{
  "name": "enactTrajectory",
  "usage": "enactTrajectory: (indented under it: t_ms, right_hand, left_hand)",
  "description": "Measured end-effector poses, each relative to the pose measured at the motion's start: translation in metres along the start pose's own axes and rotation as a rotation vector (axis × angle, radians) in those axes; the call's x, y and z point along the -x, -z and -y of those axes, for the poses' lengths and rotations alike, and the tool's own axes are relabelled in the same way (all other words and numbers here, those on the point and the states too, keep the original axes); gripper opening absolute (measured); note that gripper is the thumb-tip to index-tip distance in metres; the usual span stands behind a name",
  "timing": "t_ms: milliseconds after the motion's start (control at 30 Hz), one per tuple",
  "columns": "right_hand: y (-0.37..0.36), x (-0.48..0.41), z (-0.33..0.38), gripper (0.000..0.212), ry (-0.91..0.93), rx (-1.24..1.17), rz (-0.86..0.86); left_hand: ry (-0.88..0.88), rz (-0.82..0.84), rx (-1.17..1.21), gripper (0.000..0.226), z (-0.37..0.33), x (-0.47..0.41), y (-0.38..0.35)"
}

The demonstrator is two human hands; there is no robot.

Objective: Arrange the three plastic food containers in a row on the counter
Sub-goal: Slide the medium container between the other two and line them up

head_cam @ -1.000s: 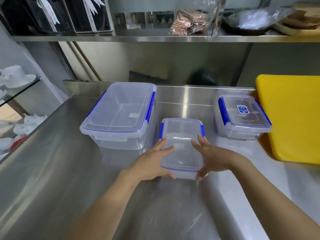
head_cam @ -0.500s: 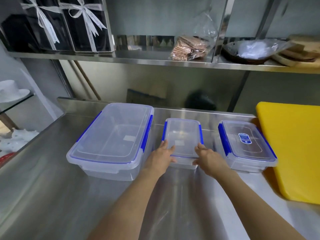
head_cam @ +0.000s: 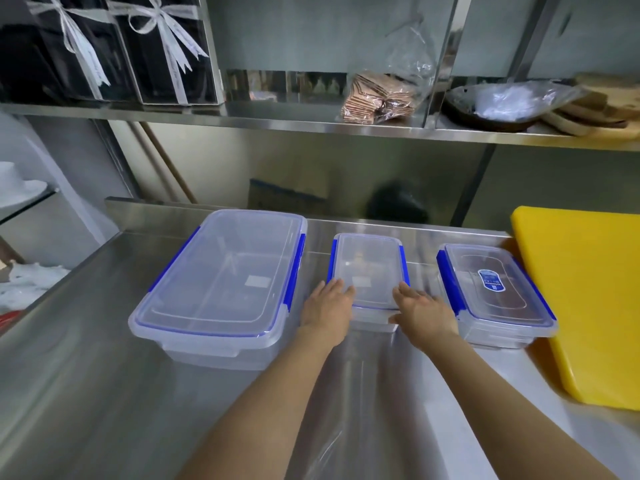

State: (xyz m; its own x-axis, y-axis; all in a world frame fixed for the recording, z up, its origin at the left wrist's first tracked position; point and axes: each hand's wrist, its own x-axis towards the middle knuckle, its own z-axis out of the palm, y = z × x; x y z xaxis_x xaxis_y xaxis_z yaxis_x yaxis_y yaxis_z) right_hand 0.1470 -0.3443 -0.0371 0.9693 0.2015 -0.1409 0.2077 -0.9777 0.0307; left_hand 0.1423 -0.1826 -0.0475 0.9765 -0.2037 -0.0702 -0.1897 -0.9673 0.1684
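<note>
Three clear plastic containers with blue clips stand on the steel counter. The large container is at the left, the small container in the middle, and the medium container with a blue label at the right. My left hand grips the small container's near left corner. My right hand grips its near right corner, thumb under the rim. The small container rests on the counter between the other two, apart from both.
A yellow cutting board lies at the right, beside the medium container. A steel shelf above holds black boxes with ribbons, a bag of wafers and a dark pan. White crockery sits on a glass shelf at the far left.
Both hands pushed the small container away from me, from in front of the other two into the gap between them. The camera tilted up.
</note>
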Motion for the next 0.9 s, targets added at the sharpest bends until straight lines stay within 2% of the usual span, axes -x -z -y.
enactTrajectory:
  t_ms: [67,100,167,200,233,333,400,500,667,833,900]
  right_hand:
    - [0.006,0.007,0.008,0.046,-0.006,0.035,-0.074]
    - [0.009,0.011,0.016,0.044,-0.012,-0.034,-0.141]
    - [0.016,0.018,0.040,0.041,-0.037,-0.340,-0.278]
    - [0.019,0.021,0.055,0.040,-0.053,-0.525,-0.302]
    - [0.019,0.022,0.070,0.042,-0.062,-0.690,-0.276]
    - [0.011,0.020,0.125,0.063,0.007,-1.044,-0.074]
    - [0.010,0.012,0.186,0.070,0.093,-1.251,0.070]
    - [0.001,0.006,0.214,0.071,0.112,-1.501,0.067]
    - [-0.008,-0.004,0.220,0.059,0.128,-1.463,0.054]
    - [-0.008,-0.024,0.272,0.062,0.154,-1.387,0.062]
    - [-0.009,-0.031,0.292,0.070,0.105,-1.320,0.046]
  left_hand:
    - [-0.025,-0.197,0.049,0.031,0.005,0.012,0.015]
    - [-0.017,-0.346,0.077,0.027,0.012,0.018,0.024]
    - [0.042,-0.677,0.070,0.027,0.036,0.028,0.039]
    - [0.092,-0.775,0.043,0.032,0.051,0.034,0.043]
    - [0.167,-0.750,0.025,0.039,0.068,0.041,0.046]
    - [0.459,-0.348,0.063,0.060,0.122,0.066,0.048]
    - [0.616,-0.240,0.021,0.066,0.177,0.092,0.051]
    - [0.637,-0.141,0.058,0.066,0.194,0.099,0.048]
    - [0.665,-0.157,0.094,0.064,0.201,0.108,0.048]
    - [0.720,-0.177,0.112,0.066,0.251,0.115,0.054]
    - [0.721,-0.190,0.101,0.066,0.270,0.116,0.058]
